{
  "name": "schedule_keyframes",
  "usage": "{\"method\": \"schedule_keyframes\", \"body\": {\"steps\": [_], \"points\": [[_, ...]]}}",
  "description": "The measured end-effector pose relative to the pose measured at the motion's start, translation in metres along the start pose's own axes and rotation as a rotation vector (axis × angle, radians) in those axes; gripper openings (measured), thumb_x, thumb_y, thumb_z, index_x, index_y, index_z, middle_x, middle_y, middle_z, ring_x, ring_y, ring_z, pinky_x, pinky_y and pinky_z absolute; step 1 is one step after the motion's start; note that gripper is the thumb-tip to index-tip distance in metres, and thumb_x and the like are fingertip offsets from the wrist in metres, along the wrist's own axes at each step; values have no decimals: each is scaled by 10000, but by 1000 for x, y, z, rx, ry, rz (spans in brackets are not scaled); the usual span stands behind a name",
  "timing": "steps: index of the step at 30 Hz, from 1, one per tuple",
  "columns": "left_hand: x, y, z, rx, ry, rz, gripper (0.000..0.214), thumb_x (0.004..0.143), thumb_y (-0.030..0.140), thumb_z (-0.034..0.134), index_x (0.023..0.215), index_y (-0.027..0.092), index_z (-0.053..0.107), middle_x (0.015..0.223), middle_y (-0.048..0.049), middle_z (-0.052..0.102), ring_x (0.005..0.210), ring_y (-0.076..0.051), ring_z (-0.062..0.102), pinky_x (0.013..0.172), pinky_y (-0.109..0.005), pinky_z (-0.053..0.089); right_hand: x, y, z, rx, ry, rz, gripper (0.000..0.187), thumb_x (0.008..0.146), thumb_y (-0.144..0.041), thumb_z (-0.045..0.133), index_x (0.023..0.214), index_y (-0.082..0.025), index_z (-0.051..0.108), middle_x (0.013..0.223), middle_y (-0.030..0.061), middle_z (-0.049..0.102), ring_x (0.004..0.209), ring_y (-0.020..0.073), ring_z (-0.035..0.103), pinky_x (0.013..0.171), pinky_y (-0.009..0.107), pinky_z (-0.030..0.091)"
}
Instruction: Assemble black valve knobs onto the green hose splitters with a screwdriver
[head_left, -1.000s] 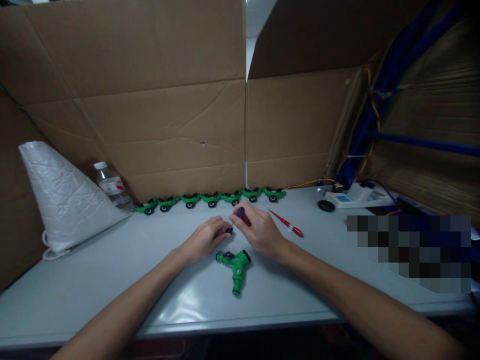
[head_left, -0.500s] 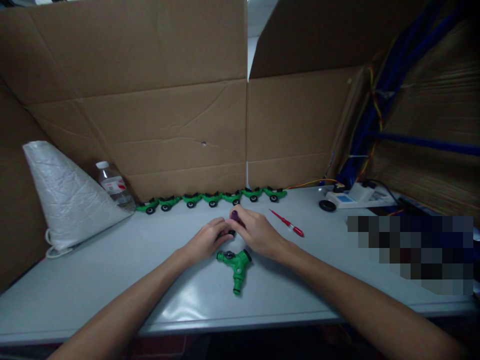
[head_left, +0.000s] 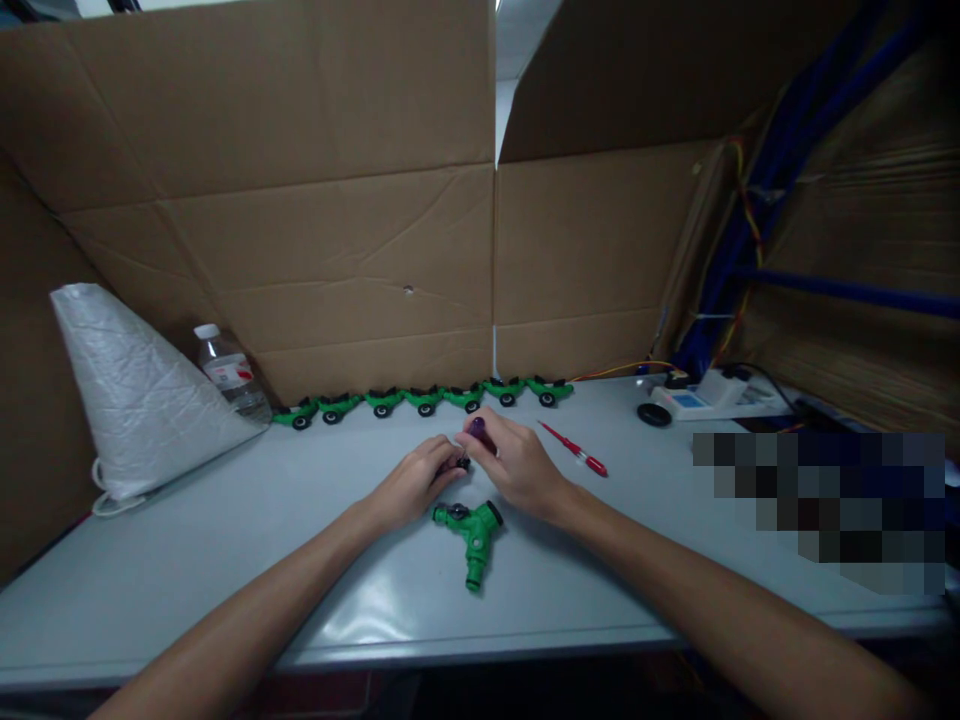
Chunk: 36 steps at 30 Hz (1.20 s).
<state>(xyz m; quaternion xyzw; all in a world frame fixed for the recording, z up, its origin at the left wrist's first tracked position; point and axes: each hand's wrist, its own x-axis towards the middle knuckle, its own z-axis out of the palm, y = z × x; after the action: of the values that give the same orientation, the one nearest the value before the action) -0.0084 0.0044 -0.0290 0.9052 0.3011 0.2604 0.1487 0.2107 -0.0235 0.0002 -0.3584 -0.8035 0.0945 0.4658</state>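
My left hand rests on the grey table with its fingers pinched round a small black part. My right hand is closed round a tool with a purple handle, its tip pointing down at that black part. The two hands meet just behind a green Y-shaped hose connector, which lies loose on the table and touches neither hand.
A row of several green connectors lines the cardboard wall at the back. A red screwdriver lies right of my hand. A white bag and a water bottle stand at the left, a white device with cables at the right.
My right hand has shifted slightly with the purple-handled tool, staying over the black part. The left hand and the green connector have stayed in place.
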Motion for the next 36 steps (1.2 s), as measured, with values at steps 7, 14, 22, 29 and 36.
{"method": "schedule_keyframes", "body": {"steps": [7, 14, 22, 29, 36], "points": [[0, 2, -1, -6, 2, 1, 217, 1091, 378, 494, 1060, 200, 613, 1072, -83, 623, 1004, -229, 598, 916, -353, 500, -2, 3, 0, 8, 19, -39, 151, 1083, -357, 517, 1010, -234, 566, 899, 46, 678, 815, 210, 644, 768, 321, 491], [1, 3, -1, 17, -4, 4, 213, 1094, 378, 490, 1070, 199, 604, 1083, -82, 614, 1028, -232, 589, 932, -352, 491, -2, 0, -2, 15, 57, -75, 165, 1084, -357, 514, 996, -227, 568, 883, 44, 663, 798, 207, 632, 762, 320, 484], [1, 3, -2, 5, 6, 4, 220, 1095, 370, 482, 1092, 199, 620, 1052, -75, 604, 986, -222, 585, 916, -345, 495, -1, 0, -1, 18, 77, -29, 159, 1081, -362, 520, 1002, -233, 566, 877, 40, 673, 781, 205, 645, 748, 314, 490], [1, 4, -2, -11, 15, 9, 237, 1089, 380, 492, 1122, 192, 632, 1056, -86, 618, 971, -223, 589, 898, -355, 510, 0, 0, -2, 7, 66, -37, 163, 1078, -356, 509, 984, -236, 564, 869, 45, 677, 776, 209, 641, 738, 320, 496], [1, 6, -3, 4, 22, -2, 226, 1085, 381, 506, 1119, 191, 623, 1056, -87, 620, 974, -229, 593, 903, -360, 508, -2, 3, 3, 28, 37, -56, 175, 1080, -364, 503, 972, -237, 557, 844, 36, 661, 751, 204, 631, 719, 316, 494]]}}
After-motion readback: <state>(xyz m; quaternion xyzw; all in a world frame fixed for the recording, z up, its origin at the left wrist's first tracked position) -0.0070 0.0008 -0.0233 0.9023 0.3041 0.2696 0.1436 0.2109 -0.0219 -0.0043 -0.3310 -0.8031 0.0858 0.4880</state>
